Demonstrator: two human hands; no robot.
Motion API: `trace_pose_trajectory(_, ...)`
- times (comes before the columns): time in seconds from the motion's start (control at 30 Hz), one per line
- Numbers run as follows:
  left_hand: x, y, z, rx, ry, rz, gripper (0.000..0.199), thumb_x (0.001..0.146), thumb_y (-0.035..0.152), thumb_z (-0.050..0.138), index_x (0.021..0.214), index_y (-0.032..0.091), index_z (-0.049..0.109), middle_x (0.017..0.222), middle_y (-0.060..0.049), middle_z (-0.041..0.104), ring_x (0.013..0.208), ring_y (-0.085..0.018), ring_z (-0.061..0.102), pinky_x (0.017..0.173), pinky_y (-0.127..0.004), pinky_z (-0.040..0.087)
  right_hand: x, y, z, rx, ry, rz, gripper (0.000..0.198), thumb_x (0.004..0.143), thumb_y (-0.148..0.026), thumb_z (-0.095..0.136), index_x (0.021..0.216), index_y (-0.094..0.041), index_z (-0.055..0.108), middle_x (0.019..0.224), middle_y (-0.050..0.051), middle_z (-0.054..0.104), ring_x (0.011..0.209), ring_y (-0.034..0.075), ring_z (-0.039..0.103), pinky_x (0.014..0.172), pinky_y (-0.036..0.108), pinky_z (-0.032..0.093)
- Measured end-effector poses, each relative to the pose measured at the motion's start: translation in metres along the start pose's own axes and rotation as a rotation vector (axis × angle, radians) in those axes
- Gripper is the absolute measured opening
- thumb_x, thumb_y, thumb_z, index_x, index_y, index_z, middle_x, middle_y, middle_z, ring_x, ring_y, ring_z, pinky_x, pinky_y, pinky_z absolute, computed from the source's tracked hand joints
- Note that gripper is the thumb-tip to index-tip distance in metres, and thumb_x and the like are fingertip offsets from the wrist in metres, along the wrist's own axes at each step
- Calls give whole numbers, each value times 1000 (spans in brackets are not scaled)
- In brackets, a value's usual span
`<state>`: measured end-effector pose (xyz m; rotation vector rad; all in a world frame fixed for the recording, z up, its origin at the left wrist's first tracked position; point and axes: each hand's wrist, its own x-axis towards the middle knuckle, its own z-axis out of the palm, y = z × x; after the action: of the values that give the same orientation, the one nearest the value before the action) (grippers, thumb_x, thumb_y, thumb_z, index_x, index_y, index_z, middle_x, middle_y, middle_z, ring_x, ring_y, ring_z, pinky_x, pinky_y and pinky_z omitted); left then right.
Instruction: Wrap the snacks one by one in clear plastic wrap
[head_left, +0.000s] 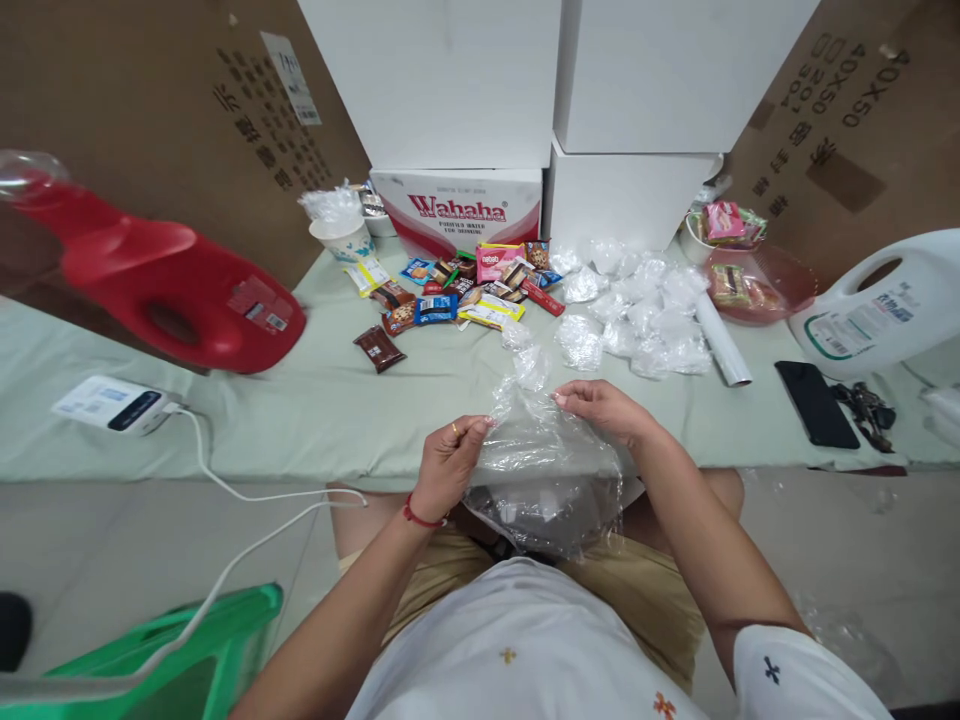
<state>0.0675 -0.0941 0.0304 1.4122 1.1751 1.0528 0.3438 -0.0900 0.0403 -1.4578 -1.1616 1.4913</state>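
Observation:
A clear plastic bag (551,440) hangs over the table's near edge, its lower part above my lap. My left hand (454,455) pinches its left side between thumb and fingers. On the other side, my right hand (600,408) pinches the upper right part. Just beyond the hands, crumpled clear plastic (531,365) touches or joins the bag; I cannot tell which. Farther back lies a heap of bunched clear plastic bags (649,310). To its left is a pile of wrapped snacks (480,285), with one brown snack packet (380,349) lying apart.
A red jug (180,280) and a white power bank (112,404) with a cable are at left. At right are a white roll (724,340), a pink bowl (787,285), a white jug (885,305), a black phone (816,404) and keys (866,412). Boxes (457,212) wall the back.

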Motion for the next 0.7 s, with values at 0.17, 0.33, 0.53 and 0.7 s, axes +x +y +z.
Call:
trace_pose_trajectory(0.17,4,-12,-25,-53,190,-68,51,86,66,68,91,16,76,55,5,46,50,-9,36,48,-23,29,10,-12,-5,232,134,-38,49,58,-58,92,78,-20,68,76,-2,61,68,11,53,64,24,46)
trace_pose_trajectory(0.33,6,-19,-47,-15,293,-91,52,83,68,69,89,17,75,52,7,41,49,-9,33,47,-23,26,28,-20,3,272,106,4,53,57,-60,92,82,-21,66,75,-2,60,64,11,54,61,26,53)
trace_pose_trajectory(0.53,7,-21,-70,148,295,-123,63,98,72,41,115,20,73,76,-2,64,71,-17,59,69,-30,50,57,-29,31,140,42,-145,48,68,-61,87,82,-20,68,59,-6,49,49,7,41,45,21,33)
trace_pose_trajectory(0.7,42,-6,-90,395,410,57,73,99,71,40,149,19,53,143,-15,60,140,-29,48,123,-48,30,62,-40,40,137,-168,-156,40,72,-53,88,89,-20,73,66,-4,55,53,7,45,50,21,35)
